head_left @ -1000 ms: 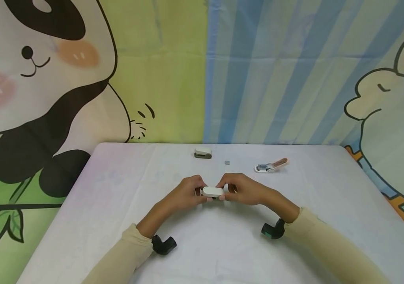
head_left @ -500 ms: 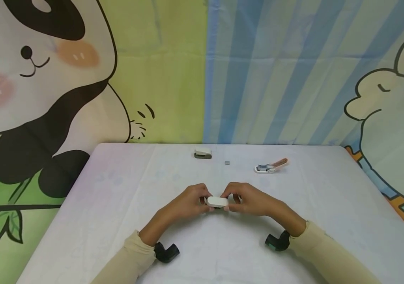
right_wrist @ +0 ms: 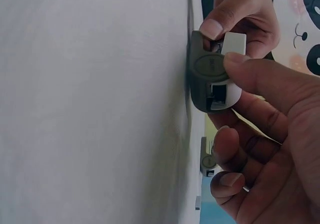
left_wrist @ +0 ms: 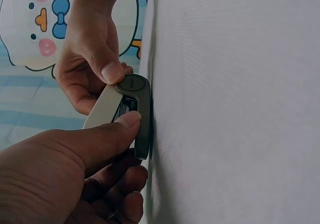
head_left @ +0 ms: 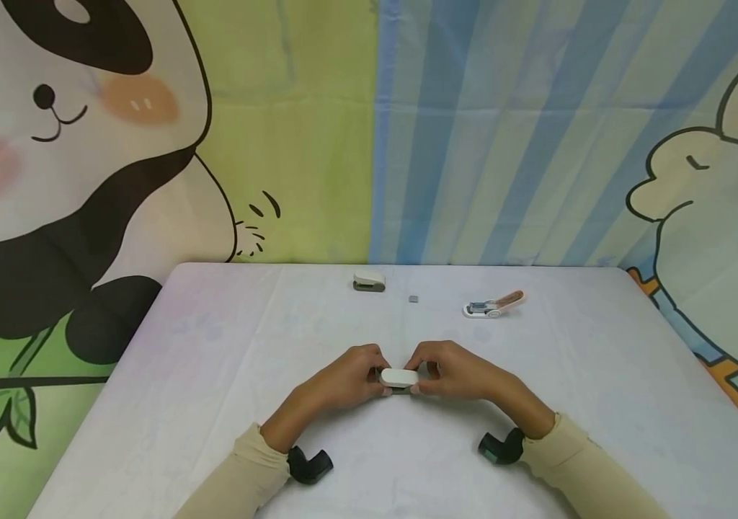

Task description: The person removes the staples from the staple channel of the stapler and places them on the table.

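Observation:
Between both hands is a small stapler with a white top (head_left: 399,378) and a dark grey-green base (left_wrist: 143,126). My left hand (head_left: 354,376) pinches its left end; in the left wrist view the thumb (left_wrist: 127,121) lies at the gap between top and base. With thumb and fingers my right hand (head_left: 456,371) holds the other end, its thumb (right_wrist: 242,67) by the round hinge in the right wrist view. The base is down at the white table (head_left: 213,432); whether it fully rests there I cannot tell.
Farther back stand a second white and grey-green stapler (head_left: 369,282), a small grey block (head_left: 413,298) that may be staples, and a pink and white stapler (head_left: 494,305) with its arm raised. A printed cloth (head_left: 460,130) hangs behind the table's back edge.
Both hands have brought the stapler toward the front of the table and slightly right. More of its dark base shows now. The things at the back stay in place.

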`<move>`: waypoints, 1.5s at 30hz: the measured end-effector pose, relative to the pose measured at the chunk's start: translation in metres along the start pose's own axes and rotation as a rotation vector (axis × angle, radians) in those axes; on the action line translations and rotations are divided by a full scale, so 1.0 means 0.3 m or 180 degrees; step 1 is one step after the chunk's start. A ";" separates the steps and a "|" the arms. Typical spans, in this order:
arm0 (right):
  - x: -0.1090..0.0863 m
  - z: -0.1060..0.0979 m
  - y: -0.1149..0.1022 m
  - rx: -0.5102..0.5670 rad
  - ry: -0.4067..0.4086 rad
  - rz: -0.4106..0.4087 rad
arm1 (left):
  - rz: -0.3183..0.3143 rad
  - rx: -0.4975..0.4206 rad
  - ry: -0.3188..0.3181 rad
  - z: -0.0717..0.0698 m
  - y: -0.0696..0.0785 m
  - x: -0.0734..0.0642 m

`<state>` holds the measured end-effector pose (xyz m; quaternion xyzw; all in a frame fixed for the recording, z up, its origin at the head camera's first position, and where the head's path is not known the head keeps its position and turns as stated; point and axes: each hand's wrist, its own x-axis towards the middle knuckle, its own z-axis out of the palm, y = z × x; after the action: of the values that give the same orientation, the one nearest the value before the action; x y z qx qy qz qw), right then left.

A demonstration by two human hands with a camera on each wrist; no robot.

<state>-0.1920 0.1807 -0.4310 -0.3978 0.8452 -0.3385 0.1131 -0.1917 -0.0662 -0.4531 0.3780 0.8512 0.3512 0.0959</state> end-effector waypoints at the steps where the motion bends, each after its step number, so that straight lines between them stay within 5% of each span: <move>1: 0.000 -0.001 0.001 -0.0002 0.0017 0.0009 | 0.0005 -0.0007 0.0012 0.001 -0.001 0.002; 10: 0.009 0.000 0.019 0.0178 -0.0083 0.0088 | -0.0022 -0.0084 0.0085 0.015 -0.023 -0.004; 28: 0.067 0.069 -0.061 -0.0535 0.0342 -0.0290 | 0.0063 -0.0049 0.0154 0.023 -0.038 0.005; 45: 0.079 0.088 -0.079 -0.0754 0.0314 -0.0261 | -0.0100 -0.0122 -0.0032 0.010 -0.034 0.010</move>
<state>-0.1813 0.1394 -0.4331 -0.4254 0.8669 -0.2598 0.0096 -0.1985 -0.0673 -0.4619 0.3644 0.8497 0.3641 0.1129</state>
